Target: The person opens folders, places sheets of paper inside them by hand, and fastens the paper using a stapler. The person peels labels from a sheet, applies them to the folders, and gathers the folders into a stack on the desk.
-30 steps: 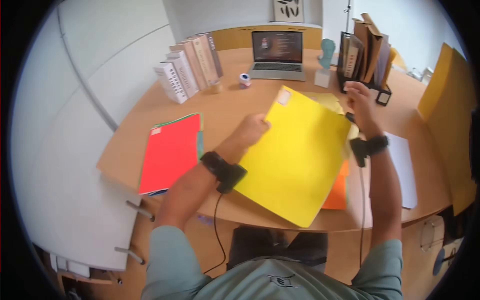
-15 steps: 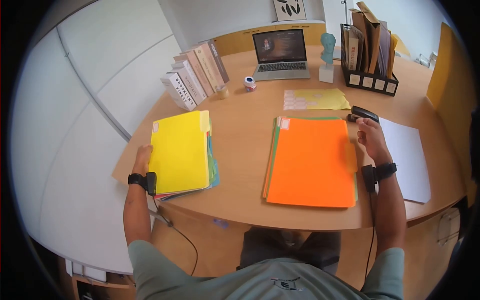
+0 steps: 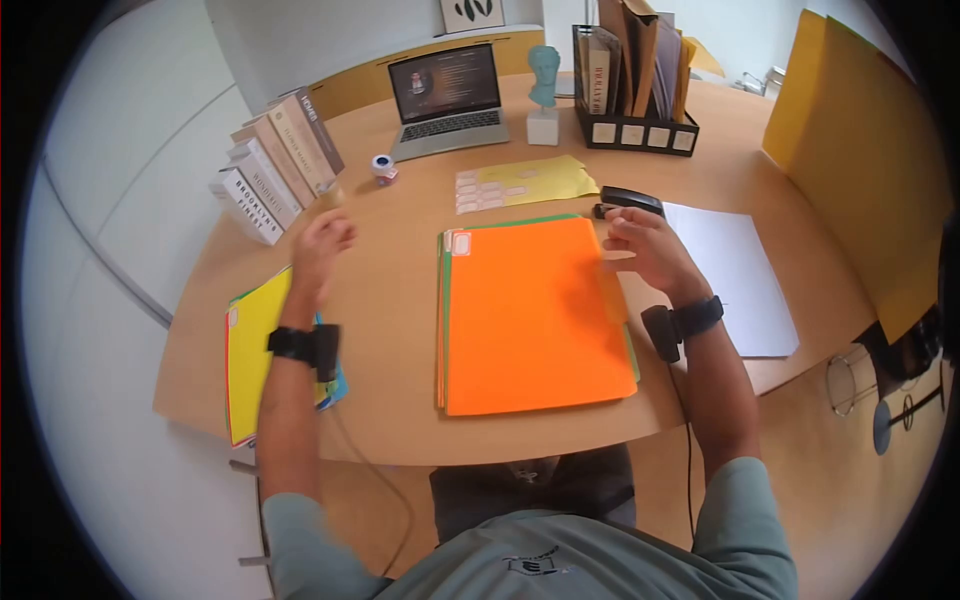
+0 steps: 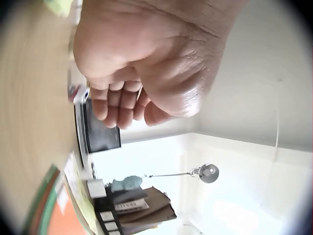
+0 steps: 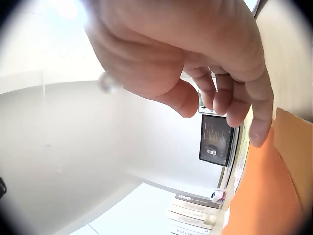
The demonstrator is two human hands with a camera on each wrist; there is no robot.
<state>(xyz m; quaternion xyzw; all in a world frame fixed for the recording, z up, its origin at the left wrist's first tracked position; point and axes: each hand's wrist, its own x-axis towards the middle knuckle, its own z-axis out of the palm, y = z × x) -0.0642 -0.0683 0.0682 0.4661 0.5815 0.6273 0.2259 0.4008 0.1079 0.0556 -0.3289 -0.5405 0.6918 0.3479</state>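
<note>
An orange folder (image 3: 530, 320) tops a stack with green edges in the middle of the table. My right hand (image 3: 650, 250) is over the stack's upper right edge, fingers loosely bent; in the right wrist view one fingertip of the hand (image 5: 210, 63) is close to the orange folder (image 5: 264, 186), contact unclear. Raised between the two stacks, my left hand (image 3: 322, 250) has loosely bent fingers and holds nothing; the left wrist view shows the hand (image 4: 146, 63) with a bare palm. A yellow folder (image 3: 250, 350) tops the left stack, partly behind my forearm.
Behind the orange stack are a yellow sheet with labels (image 3: 540, 182) and a black stapler (image 3: 632, 200). White paper (image 3: 740, 290) lies at right. Farther back stand books (image 3: 275, 165), a laptop (image 3: 450, 125), a small roll (image 3: 384, 170), a bust (image 3: 543, 80) and a file rack (image 3: 640, 133).
The yellow folder went from my left hand onto the left stack, uncovering the orange one. My left hand has since let go and moved up and right. The head view has turned rightward.
</note>
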